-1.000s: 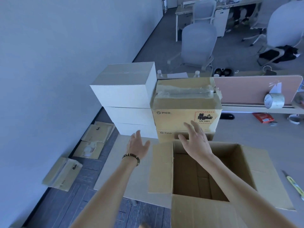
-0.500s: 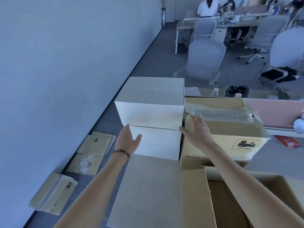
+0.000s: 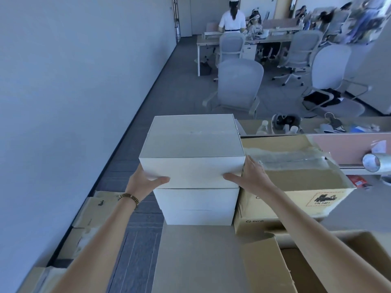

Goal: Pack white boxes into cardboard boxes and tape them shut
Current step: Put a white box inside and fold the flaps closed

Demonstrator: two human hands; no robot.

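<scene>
Top white box [image 3: 191,154]: on stack at bench [image 3: 196,259] edge | left hand [image 3: 142,183], right hand [image 3: 251,176] clamp its sides, thumbs on front | rigid, smooth, likely slippery; support low edges | open carton [image 3: 266,269] near right.

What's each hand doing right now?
Left hand: grips the top white box, left side.
Right hand: grips the same box, right side.

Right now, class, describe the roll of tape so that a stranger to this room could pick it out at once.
Start at the big taped brown cardboard box right of the stack of white boxes. Look past its right end to the pink desk divider. There the shiny silver roll of tape sits, the only round thing among boxes.
</scene>
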